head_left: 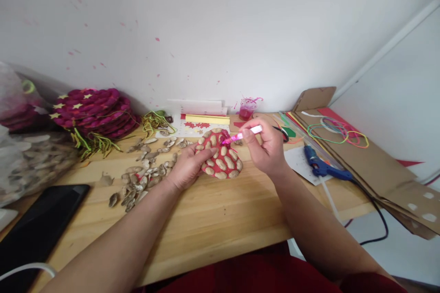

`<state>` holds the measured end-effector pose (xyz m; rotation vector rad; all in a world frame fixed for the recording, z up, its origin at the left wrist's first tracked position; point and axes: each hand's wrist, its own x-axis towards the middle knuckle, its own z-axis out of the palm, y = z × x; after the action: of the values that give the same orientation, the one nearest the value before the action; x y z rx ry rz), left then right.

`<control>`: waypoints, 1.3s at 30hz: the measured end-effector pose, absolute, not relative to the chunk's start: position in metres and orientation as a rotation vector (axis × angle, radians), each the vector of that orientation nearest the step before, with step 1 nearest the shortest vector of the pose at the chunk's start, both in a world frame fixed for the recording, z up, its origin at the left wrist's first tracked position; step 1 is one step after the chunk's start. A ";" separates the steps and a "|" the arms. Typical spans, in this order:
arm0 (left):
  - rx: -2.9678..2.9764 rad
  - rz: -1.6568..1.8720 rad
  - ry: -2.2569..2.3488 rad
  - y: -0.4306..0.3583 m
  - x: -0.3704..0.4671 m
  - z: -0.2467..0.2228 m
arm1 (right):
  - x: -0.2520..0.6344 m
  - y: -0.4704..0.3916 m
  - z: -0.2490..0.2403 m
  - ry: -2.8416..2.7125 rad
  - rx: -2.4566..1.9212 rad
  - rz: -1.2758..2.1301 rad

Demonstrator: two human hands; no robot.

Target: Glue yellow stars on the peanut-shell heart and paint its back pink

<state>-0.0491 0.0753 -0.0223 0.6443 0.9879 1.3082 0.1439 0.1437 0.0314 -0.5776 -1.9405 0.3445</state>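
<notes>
My left hand point(188, 164) grips the left edge of a red, gourd-shaped piece point(222, 158) covered in peanut shells, with the thumb lying on its front. Between the fingers and thumb of my right hand point(266, 149) is a white-handled paintbrush point(249, 133). Its magenta-wet tip touches the upper part of the piece, where some shells are coloured magenta. The other shells on it are plain tan. Behind my right hand, against the wall, stands a clear cup point(246, 109) of magenta paint.
Loose peanut shells point(139, 183) lie left of my hand. Farther left are stacked magenta braided pieces point(94, 112), a bag of shells point(30, 160) and a black tablet point(44, 219). A blue glue gun point(323, 165), cardboard point(378, 165) and coloured cords point(338, 130) lie right.
</notes>
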 end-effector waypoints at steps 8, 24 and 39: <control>1.016 1.278 1.211 0.075 -0.055 -0.026 | 0.140 0.140 0.032 -1.982 -0.562 0.273; 1.356 1.297 1.440 0.071 -0.052 -0.019 | 0.136 0.135 0.031 -2.036 -0.532 0.125; 1.455 1.356 1.535 0.067 -0.048 -0.010 | 0.132 0.130 0.033 -2.132 -0.488 0.027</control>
<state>-0.0475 0.0669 -0.0096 1.4551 1.5349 1.3558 0.1318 0.1299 0.0332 -0.4884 -2.1315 0.0272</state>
